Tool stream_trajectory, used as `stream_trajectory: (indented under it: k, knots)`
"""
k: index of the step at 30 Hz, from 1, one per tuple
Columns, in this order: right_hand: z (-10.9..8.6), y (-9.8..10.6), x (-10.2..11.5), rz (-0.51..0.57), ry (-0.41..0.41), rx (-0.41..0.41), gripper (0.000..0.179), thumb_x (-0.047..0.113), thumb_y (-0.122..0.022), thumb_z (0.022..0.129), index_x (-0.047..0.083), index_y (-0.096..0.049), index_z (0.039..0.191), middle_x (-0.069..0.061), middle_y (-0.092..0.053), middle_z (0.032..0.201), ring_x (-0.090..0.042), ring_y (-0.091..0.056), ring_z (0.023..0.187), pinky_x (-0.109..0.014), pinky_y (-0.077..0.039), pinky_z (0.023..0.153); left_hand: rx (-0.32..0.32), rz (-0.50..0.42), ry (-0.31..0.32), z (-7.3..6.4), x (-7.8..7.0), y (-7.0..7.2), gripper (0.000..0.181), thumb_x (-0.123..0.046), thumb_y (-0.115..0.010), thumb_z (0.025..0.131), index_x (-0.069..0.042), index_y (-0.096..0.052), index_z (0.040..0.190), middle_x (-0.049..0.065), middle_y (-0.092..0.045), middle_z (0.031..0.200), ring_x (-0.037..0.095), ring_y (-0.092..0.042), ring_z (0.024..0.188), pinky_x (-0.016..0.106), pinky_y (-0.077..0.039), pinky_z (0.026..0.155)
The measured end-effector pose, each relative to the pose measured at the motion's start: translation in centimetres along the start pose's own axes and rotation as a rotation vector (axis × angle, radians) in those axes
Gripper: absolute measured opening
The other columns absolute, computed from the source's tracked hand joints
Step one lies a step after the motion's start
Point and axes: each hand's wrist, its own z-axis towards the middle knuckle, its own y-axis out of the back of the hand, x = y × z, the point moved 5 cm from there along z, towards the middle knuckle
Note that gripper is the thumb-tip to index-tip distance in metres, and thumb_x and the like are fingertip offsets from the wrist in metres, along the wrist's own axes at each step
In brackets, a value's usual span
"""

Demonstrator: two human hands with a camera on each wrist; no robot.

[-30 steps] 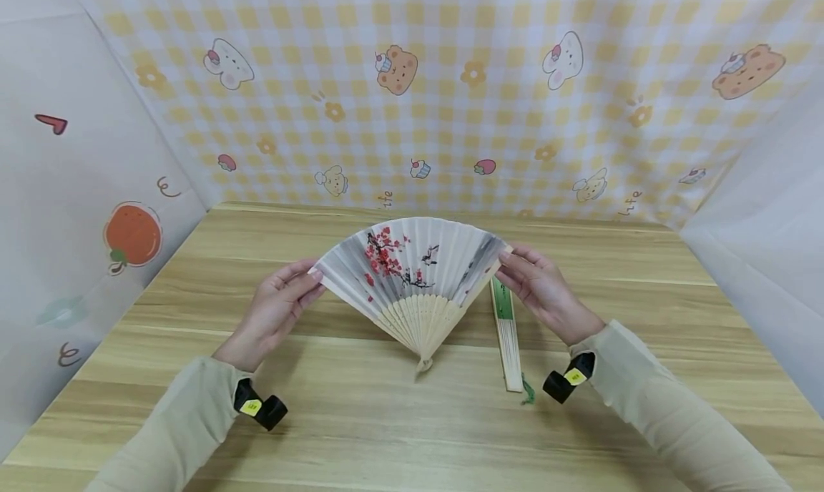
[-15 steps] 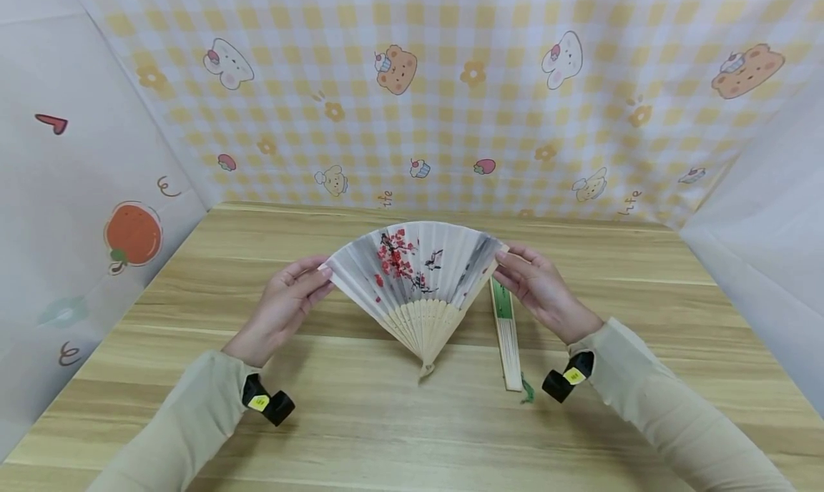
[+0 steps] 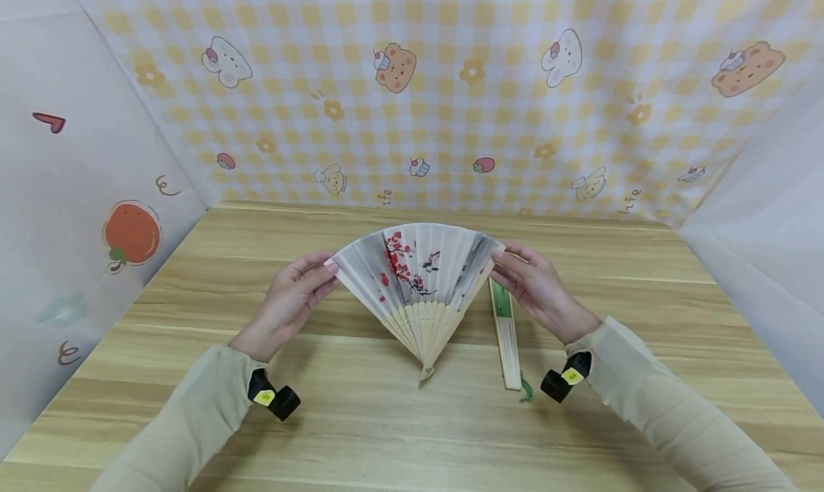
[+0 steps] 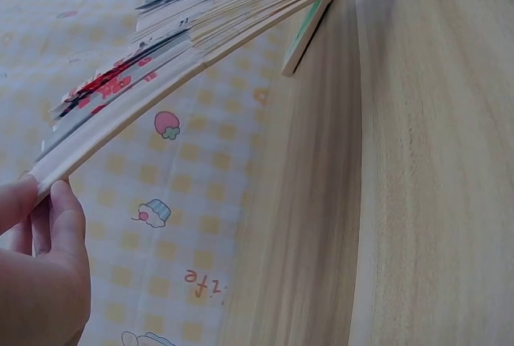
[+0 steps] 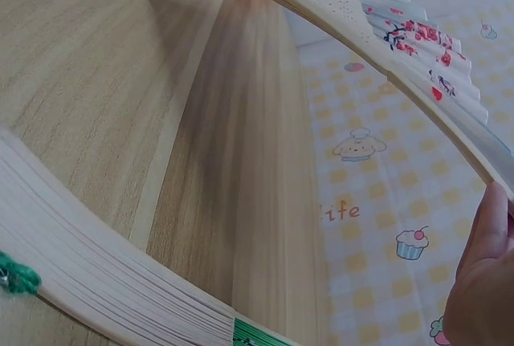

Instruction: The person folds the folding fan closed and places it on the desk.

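A folding fan (image 3: 421, 270) with red blossoms and a bird painted on white and grey is spread between both hands in the head view. My left hand (image 3: 290, 295) pinches its left outer corner between thumb and fingers. At the opposite corner my right hand (image 3: 537, 288) pinches the other guard stick. The pale ribs (image 3: 421, 327) converge at a pivot pointing toward me. In the left wrist view the fan (image 4: 161, 65) shows edge-on with its pleats bunched. A second fan (image 3: 507, 335), folded, with a green leaf and green tassel, lies just below my right hand.
The wooden table (image 3: 360, 435) extends under both arms. Behind it hangs a yellow checked cloth (image 3: 444, 113) with cartoon prints, and a white printed sheet (image 3: 71, 213) hangs at the left. A small black camera (image 3: 273, 395) sits on the left wrist.
My left hand has moved to the right, bringing the painted fan's left side inward, so the fan is less widely spread. My right hand has barely shifted. The green fan lies as before.
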Motion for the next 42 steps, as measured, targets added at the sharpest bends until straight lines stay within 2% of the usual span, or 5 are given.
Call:
stream_trajectory:
  k: [14,24,42]
  knots:
    - [0.3,-0.8,-0.4,-0.024,-0.005,0.043,0.012,0.002,-0.050,0.089,0.008,-0.059,0.094,-0.004,-0.062,0.089,-0.012,-0.062,0.079,-0.019,-0.050,0.073,-0.003,0.065,-0.002,0.1,0.1,-0.8,0.016,-0.001,-0.053,0.087,-0.012,-0.062,0.092,0.001,-0.061,0.092,0.011,-0.060,0.082,0.019,-0.049,0.077]
    - [0.4,-0.9,-0.7,-0.030,-0.031,0.010,0.008,0.003,-0.054,0.087,0.009,-0.058,0.091,-0.003,-0.061,0.086,-0.011,-0.062,0.078,-0.019,-0.050,0.073,0.010,0.103,-0.002,0.4,0.4,-1.5,0.016,-0.001,-0.052,0.088,-0.013,-0.061,0.093,0.001,-0.060,0.093,0.011,-0.059,0.083,0.021,-0.048,0.079]
    - [0.0,-1.5,-1.2,-0.047,-0.049,0.043,0.011,0.002,-0.051,0.089,0.009,-0.058,0.093,-0.003,-0.061,0.090,-0.012,-0.062,0.080,-0.020,-0.050,0.074,0.022,0.141,0.013,0.9,1.2,-2.7,0.017,0.000,-0.052,0.088,-0.014,-0.061,0.092,0.000,-0.060,0.093,0.011,-0.058,0.083,0.022,-0.049,0.078]
